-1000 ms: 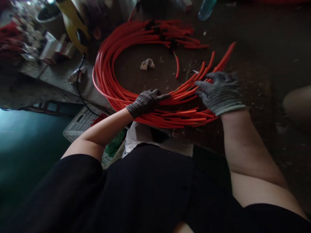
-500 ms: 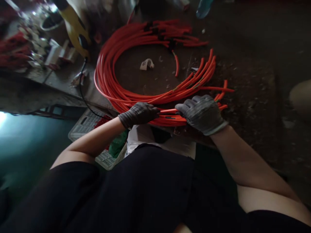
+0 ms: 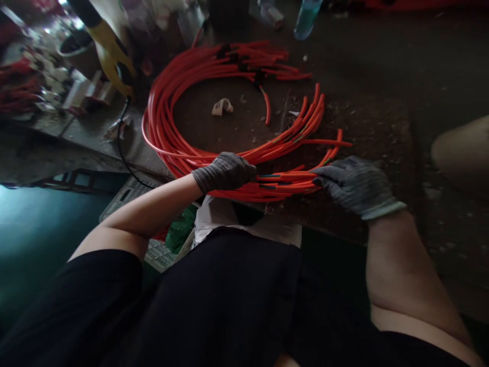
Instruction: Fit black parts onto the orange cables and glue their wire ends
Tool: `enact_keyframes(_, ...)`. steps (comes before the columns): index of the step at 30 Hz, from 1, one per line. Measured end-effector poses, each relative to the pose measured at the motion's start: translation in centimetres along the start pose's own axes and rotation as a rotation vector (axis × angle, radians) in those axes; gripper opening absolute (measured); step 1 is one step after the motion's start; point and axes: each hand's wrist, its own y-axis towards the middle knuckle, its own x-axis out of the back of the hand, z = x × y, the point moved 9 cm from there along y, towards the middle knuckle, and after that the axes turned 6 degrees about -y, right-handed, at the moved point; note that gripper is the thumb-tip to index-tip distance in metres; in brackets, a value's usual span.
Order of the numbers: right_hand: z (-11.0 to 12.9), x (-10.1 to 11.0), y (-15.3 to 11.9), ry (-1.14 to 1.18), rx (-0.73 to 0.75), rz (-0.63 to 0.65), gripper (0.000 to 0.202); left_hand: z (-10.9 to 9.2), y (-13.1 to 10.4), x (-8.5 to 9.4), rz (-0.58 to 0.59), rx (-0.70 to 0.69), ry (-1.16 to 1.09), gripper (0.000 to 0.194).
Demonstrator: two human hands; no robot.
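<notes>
Both gloved hands, left hand and right hand, closed around orange cables

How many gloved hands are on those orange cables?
2. The left hand grips the near side of the orange cable coil; the right hand holds the loose cable ends further right. No other hands show.

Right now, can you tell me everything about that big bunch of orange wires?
The orange wires are many thin, smooth, plastic-looking strands coiled into one big loop lying flat on the dark, dusty table. Black bands bind them at the far side. Loose ends fan out at the right. The gloved left hand presses the near strands, and the gloved right hand grips them.
</notes>
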Motion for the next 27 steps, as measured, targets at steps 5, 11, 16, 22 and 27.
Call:
enact_keyframes(5,1.8,0.3,3.0,0.066,0.006,-0.01,0.036,-1.3,0.7,-2.6,0.266,0.047,0.042,0.045)
enact_keyframes(11,5.6,-2.6,6.1,-0.108,0.044,0.154,0.026,-1.5,2.8,-2.4,0.28,0.09,0.024,0.051)
enact_keyframes(16,4.8,-1.7,3.5,0.07,-0.057,-0.109,0.037,-1.4,3.4,-3.1,0.301,0.011,0.043,0.042)
enact_keyframes(22,4.9,-3.5,2.7,0.117,0.009,-0.096,0.036,3.0,1.3,-1.4,-0.104,0.277,-0.131,0.041)
enact_keyframes(27,5.7,-5.3,6.7,-0.025,0.083,0.191,0.042,4.9,-0.4,0.0,-0.349,0.364,-0.415,0.028)
